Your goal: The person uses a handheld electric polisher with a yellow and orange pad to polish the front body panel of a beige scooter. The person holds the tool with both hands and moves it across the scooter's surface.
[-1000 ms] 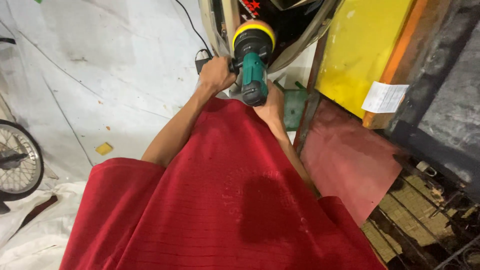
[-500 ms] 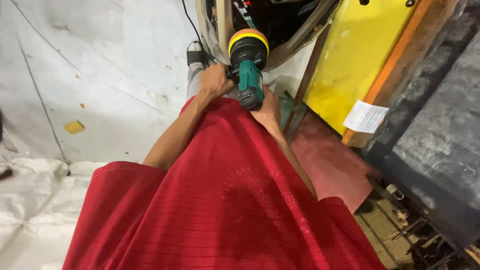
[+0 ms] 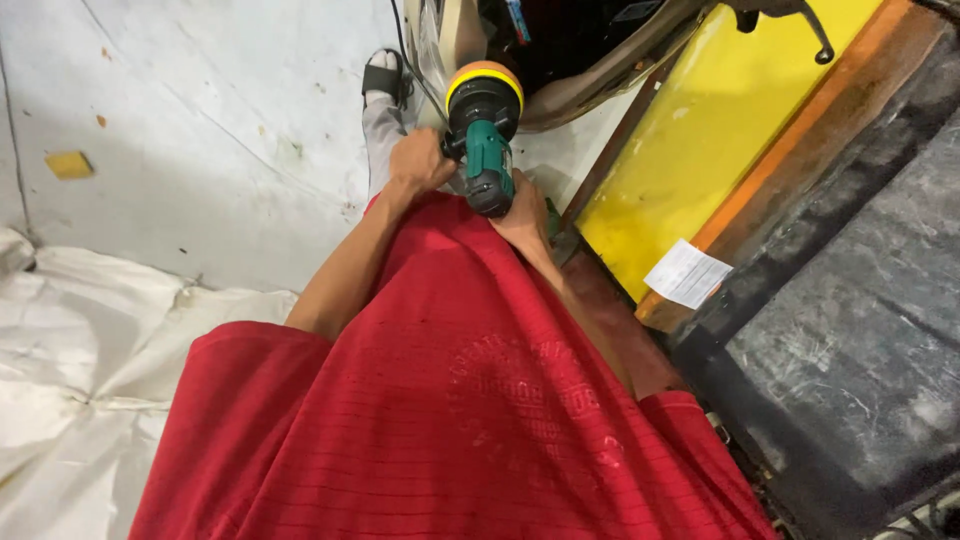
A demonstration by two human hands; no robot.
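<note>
Green and black, the single polisher (image 3: 487, 140) had come a little lower in view than a second before, its yellow pad (image 3: 484, 75) kept against the beige panel (image 3: 452, 30). Left hand (image 3: 418, 160) gripped one side, fingers closed; right hand (image 3: 522, 215) wrapped the rear. One sandalled foot (image 3: 383, 78) showed.

Below me I see a pale grey concrete floor (image 3: 200, 130), scuffed and crossed by thin cracks, with a small yellow scrap (image 3: 68, 164) lying on it at the left. A crumpled white sheet (image 3: 90, 340) covers the lower left. To my right stands a yellow panel (image 3: 700, 130) with an orange edge, a white paper label (image 3: 687, 273) stuck near its base, and beside it a dark, grimy slab (image 3: 860, 330).
</note>
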